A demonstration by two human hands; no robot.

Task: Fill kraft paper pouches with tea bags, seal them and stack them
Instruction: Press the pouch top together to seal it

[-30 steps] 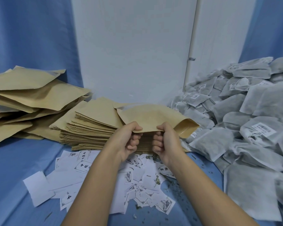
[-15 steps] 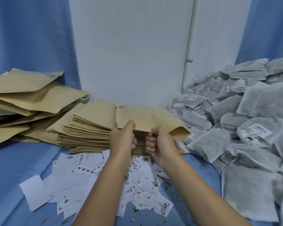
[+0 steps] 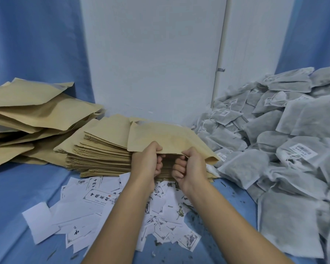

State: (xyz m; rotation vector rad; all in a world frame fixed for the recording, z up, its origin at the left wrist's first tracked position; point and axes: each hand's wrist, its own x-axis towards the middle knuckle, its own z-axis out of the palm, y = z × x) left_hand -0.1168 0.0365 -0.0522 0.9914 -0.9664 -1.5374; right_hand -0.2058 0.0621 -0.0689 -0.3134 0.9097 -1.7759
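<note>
Both hands, left hand (image 3: 148, 161) and right hand (image 3: 191, 166), pinch the near edge of a flat tan kraft paper pouch (image 3: 166, 138) at frame centre, apparently not yet sealed, with grey mesh tea bags (image 3: 286, 149) heaped right and bulging tan filled pouches (image 3: 32, 115) stacked upper left.

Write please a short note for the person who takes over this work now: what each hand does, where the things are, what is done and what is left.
Left hand and right hand: both grip the near edge of one pouch, held over the stack of flat pouches.
Tea bags: big heap at the right.
Puffy pouches: piled at the far left, probably the finished ones.
Paper labels: loose in front.
Done: some pouches seem filled.
Left: I cannot see if the held pouch has tea bags inside; check it, seal it, stack it, then continue.
</note>
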